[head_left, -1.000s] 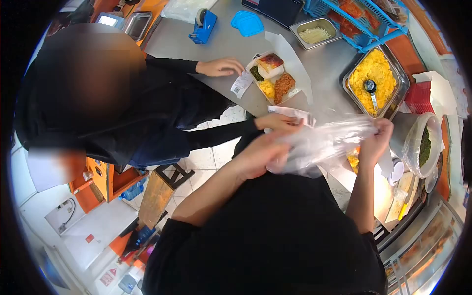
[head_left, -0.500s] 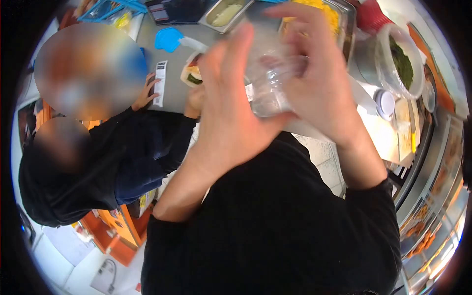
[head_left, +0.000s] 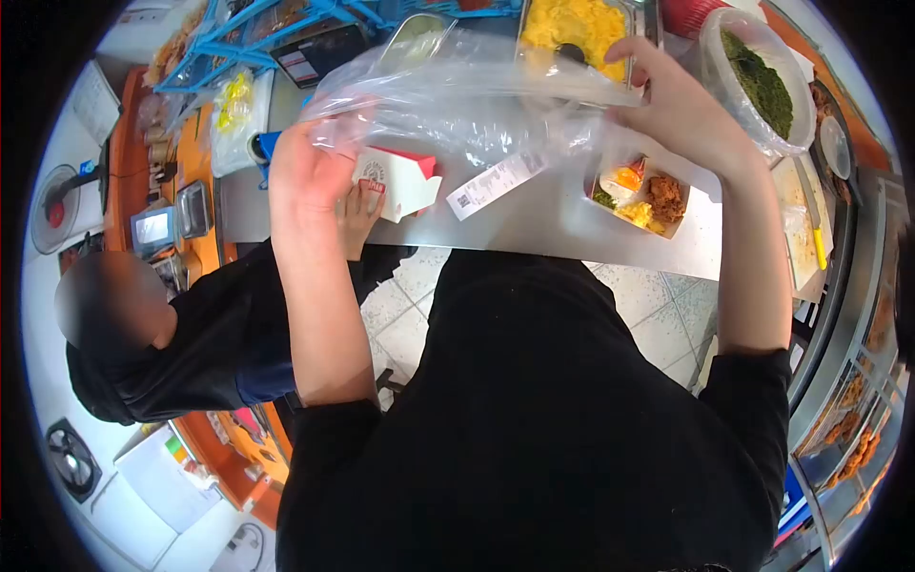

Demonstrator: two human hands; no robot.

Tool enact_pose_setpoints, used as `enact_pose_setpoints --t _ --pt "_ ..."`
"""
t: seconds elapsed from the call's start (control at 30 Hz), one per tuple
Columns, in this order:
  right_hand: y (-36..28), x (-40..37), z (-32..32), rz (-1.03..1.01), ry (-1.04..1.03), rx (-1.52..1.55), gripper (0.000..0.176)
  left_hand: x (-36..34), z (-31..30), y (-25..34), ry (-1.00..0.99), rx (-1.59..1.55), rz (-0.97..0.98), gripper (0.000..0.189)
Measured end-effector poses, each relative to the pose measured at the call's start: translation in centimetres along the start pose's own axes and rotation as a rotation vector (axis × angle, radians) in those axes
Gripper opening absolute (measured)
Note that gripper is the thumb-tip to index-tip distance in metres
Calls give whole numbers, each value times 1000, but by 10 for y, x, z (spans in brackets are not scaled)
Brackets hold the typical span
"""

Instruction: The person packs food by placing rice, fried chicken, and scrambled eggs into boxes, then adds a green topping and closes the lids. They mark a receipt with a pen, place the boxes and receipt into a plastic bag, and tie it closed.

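Note:
A clear plastic bag (head_left: 457, 105) is stretched sideways above the steel counter (head_left: 534, 224). My left hand (head_left: 324, 157) grips its left end, with the fingers partly hidden by the film. At the bag's right end, my right hand (head_left: 658, 95) pinches the film between thumb and fingers. Below and between the hands lies a printed paper strip (head_left: 498, 185). An open food box (head_left: 646, 198) with fried and yellow food sits below my right hand. Beside my left hand stands a white and red carton (head_left: 398, 181), touched by a co-worker's hand (head_left: 356, 221).
A co-worker (head_left: 210, 334) in black stands at the left. Behind the bag are a tray of yellow food (head_left: 577, 27) and a blue rack (head_left: 257, 43). At the right are a tub of green flakes (head_left: 758, 81) and a yellow-handled knife (head_left: 818, 234) on a board.
My hands have moved apart, and the bag, bunched between them earlier, is now spread wide. The open food box and printed strip now show below. The co-worker's hand is now at the carton.

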State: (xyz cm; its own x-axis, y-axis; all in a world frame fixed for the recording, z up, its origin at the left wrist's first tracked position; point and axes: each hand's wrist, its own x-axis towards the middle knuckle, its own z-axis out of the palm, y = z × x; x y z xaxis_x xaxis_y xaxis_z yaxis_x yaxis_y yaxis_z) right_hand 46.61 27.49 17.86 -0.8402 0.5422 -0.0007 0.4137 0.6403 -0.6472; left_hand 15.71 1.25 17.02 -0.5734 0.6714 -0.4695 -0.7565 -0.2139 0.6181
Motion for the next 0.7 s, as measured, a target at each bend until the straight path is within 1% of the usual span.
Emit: enact_pose_setpoints --t 0.03,0.1,0.13,0.17,0.23,0.27,0.3,0.33,0.37,0.4,0.43,0.47,0.5,0.57,0.63,0.67,0.7 --pt "4 6 -4 6 11 -2 40 4 8 -1 -11 5 -4 28" --pt "11 29 -16 198 -29 -259 39 6 22 -2 290 156 329 25" --pt "12 36 -29 91 81 -237 41 18 9 7 229 162 347 29" --pt "10 39 -48 88 80 -233 41 8 20 11 232 165 351 29" --pt "3 42 -79 168 302 154 44 -24 55 16 130 517 797 32" --pt "-6 16 -64 -101 618 -279 34 -33 55 8 131 518 801 32" --pt "-12 -8 -33 -384 918 -718 26 -42 50 -3 126 803 827 37" --pt "-1 -7 19 -643 980 -462 20 -49 40 -18 122 1088 846 42" --pt "-2 4 58 -900 1021 -187 15 -53 24 -34 128 1375 856 47" --pt "-67 -29 39 -558 244 -60 11 -58 3 -53 141 1670 842 52" --pt "-53 -28 75 -201 -59 -1 11 -48 -19 -66 156 1963 841 57" --pt "-35 -26 93 22 -268 219 15 -14 -66 -89 313 1563 225 51" --pt "-22 -21 100 249 -489 431 20 -13 -51 -81 338 1559 253 51" --pt "-36 -4 79 327 -327 210 34 -30 6 -64 315 1198 428 38" --pt "-84 -5 40 326 -13 451 46 -61 51 -58 308 837 548 25" --pt "-92 -14 44 307 -46 453 46 -70 56 -56 304 656 619 19" --pt "-99 -20 46 11 277 606 47 -69 53 -51 329 650 644 19"
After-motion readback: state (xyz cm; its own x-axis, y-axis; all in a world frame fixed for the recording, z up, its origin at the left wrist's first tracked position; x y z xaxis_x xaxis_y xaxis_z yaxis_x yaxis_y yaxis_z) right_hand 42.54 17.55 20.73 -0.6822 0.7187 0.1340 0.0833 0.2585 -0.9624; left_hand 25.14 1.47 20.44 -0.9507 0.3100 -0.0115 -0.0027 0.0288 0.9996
